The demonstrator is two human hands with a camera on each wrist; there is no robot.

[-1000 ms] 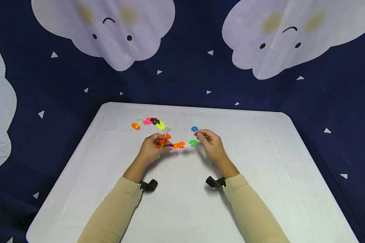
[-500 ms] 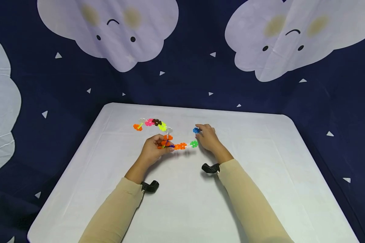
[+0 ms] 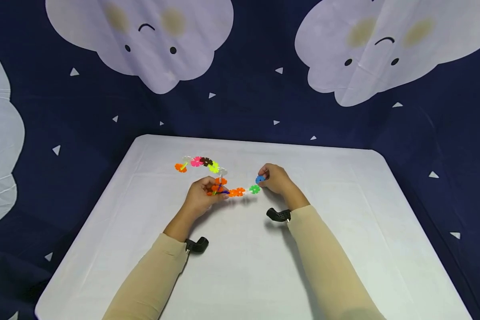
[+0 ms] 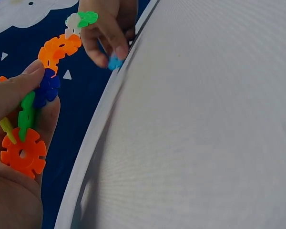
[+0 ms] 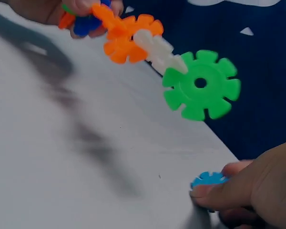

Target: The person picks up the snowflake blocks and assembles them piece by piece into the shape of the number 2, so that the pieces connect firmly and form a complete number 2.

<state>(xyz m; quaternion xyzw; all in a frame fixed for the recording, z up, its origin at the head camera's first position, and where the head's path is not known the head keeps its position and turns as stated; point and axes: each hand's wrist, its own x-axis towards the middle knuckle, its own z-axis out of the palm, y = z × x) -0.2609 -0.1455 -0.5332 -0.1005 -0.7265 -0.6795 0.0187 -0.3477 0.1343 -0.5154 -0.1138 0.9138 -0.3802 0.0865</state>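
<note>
My left hand [image 3: 198,198] holds a chain of slotted, flower-shaped plastic discs, raised off the table. Pinched between thumb and fingers, in the left wrist view, are a dark blue disc [image 4: 48,89] and a green one [image 4: 26,114]. Orange discs [image 3: 239,192] and a white one lead right to a green end disc [image 5: 221,93]. The chain's other part curves away behind the hand, through yellow [image 3: 214,167], dark brown and pink [image 3: 196,161] to an orange end [image 3: 181,168]. Thumb and fingertips of my right hand [image 3: 279,180] pinch a loose blue disc [image 5: 209,178], apart from the green end.
A white-covered table [image 3: 240,266] with rounded corners lies beneath both hands. Behind it hangs a dark blue cloth [image 3: 256,102] printed with clouds and small triangles. Each wrist carries a black camera [image 3: 198,245].
My right hand has reached out to the blue disc on the table, taken it and drawn it slightly nearer to the green end. The left hand and chain stay nearly still.
</note>
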